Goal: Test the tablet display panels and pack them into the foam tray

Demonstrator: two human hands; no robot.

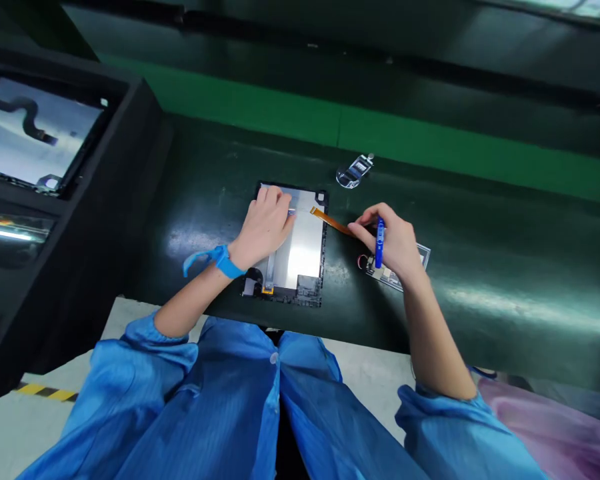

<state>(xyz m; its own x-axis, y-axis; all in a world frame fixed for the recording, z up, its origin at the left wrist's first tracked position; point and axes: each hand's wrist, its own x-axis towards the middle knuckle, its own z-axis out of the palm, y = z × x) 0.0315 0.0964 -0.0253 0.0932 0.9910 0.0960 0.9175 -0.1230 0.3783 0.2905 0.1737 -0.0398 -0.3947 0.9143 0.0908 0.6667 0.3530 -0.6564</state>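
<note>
A flat tablet-like display panel (307, 250), with a silvery back and black edges, lies on the dark green bench. My left hand (264, 223) rests over its upper left part, fingers together and thumb apart. A small clear, shiny bit shows by that thumb, too small to name. To the right, my right hand (387, 240) pinches one end of an orange ribbon cable (333, 222); the cable's other end reaches over the panel's right edge. A blue pen-like tool (379, 243) is held within the same hand. Below that hand, a small framed part (395, 275) with wires is partly covered.
A clear, shiny hinged object (355, 171) lies farther back on the bench (505, 267). At left, a black rack (125, 127) holds another display panel (40, 133) with a dark ribbon cable. A blue wrist strap (225, 261) circles my left wrist.
</note>
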